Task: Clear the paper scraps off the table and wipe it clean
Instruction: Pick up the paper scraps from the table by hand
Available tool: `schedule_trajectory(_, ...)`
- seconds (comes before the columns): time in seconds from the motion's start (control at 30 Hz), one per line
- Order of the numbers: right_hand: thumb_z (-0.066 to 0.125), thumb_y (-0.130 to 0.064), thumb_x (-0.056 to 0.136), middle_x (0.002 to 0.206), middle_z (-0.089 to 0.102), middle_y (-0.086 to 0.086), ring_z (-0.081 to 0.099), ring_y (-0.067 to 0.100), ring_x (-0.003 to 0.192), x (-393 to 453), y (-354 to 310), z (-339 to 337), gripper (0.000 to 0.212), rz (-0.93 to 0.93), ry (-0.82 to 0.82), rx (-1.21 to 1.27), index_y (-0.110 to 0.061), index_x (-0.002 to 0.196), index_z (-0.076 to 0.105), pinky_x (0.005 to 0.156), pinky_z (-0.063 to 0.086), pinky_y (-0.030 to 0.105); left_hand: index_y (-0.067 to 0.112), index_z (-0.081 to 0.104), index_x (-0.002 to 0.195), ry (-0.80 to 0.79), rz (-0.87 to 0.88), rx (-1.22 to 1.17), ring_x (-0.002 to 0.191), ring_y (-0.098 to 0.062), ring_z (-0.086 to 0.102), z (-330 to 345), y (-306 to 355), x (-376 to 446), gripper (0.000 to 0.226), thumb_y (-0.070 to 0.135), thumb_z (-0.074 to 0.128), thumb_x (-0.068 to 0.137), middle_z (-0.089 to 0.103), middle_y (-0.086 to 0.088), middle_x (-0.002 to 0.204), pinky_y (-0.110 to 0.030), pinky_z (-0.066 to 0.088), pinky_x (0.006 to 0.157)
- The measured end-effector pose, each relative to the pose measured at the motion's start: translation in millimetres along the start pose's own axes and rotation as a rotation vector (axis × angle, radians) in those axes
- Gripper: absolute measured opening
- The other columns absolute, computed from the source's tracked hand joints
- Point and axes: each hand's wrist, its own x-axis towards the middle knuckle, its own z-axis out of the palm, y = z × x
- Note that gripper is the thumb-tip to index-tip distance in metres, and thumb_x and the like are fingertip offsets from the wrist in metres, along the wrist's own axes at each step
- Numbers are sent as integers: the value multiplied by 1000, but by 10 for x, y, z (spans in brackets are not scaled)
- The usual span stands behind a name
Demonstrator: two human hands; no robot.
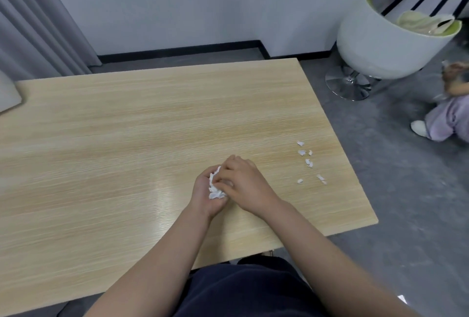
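My left hand (203, 193) is cupped palm-up over the light wooden table (127, 139) and holds a bunch of crumpled white paper scraps (215, 188). My right hand (245, 184) lies right beside it, with its fingertips pressing on the same bunch. Several small white scraps (308, 163) lie loose on the table to the right of my hands, near the right edge.
A white round chair (380, 45) on a chrome base stands on the grey floor beyond the table's right corner. Another person (451, 113) sits on the floor at the far right. Grey curtains (33, 24) hang at the left, and a pale object (7, 93) rests on the table's left edge.
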Motion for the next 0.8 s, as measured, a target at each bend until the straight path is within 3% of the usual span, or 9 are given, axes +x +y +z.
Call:
schedule_trajectory(0.07,59,-22,88,93,61,4,52,23,96,-38,68,-48,16,26,7,32,-17,96,73,84,32,33,-1,61,107,16,-65,-7,71,-17,70,52,-30,30,39,-8,66,69,69,-11,86,-24,58,61)
schedule_trajectory(0.13,59,-22,87,91,62,3,56,22,92,-72,147,-116,17,80,54,127,-16,95,73,84,41,34,4,58,96,116,45,156,53,-13,67,154,-112,56,9,4,53,89,69,-6,63,-22,55,48)
schedule_trajectory(0.2,62,-19,88,92,63,4,57,18,90,-107,228,-237,15,168,119,233,-13,97,73,83,44,31,6,56,88,211,180,304,43,-11,63,284,-197,79,16,10,43,97,66,-2,52,-20,51,42)
schedule_trajectory(0.3,64,-13,88,91,64,0,56,8,83,-160,422,-470,12,296,226,351,-12,95,72,78,43,17,4,57,97,207,171,282,49,-13,66,352,-274,174,17,9,41,95,68,-9,72,-18,51,46)
schedule_trajectory(0.37,64,-14,88,90,65,-5,56,3,80,-177,629,-606,10,367,304,359,-14,95,72,74,41,10,-1,59,113,169,60,206,74,-21,72,389,-287,232,34,9,41,87,68,-15,99,-10,48,74)
schedule_trajectory(0.43,64,-14,89,92,66,-4,56,1,79,-184,880,-714,11,434,349,309,-13,96,72,72,39,4,-6,60,115,168,2,162,97,-31,68,414,-286,338,40,8,40,84,66,-21,113,-17,24,109)
schedule_trajectory(0.5,64,-13,88,94,67,0,56,4,79,-187,1159,-807,12,507,365,243,-12,98,72,72,39,4,-11,60,111,137,-16,50,107,-35,59,446,-304,427,38,6,36,87,64,-25,113,-32,21,114)
schedule_trajectory(0.67,62,-12,86,112,58,4,58,19,95,-122,1832,-902,28,636,128,59,-12,115,64,80,43,27,-15,65,99,128,40,6,109,-34,55,621,-373,532,42,8,30,92,64,-26,110,-41,32,108)
schedule_trajectory(0.8,68,-13,83,124,51,6,50,23,114,-76,2160,-857,46,570,-102,-107,-13,127,55,88,45,34,-13,60,109,172,56,-12,110,-34,54,711,-388,588,41,9,30,92,64,-25,112,-40,34,105)
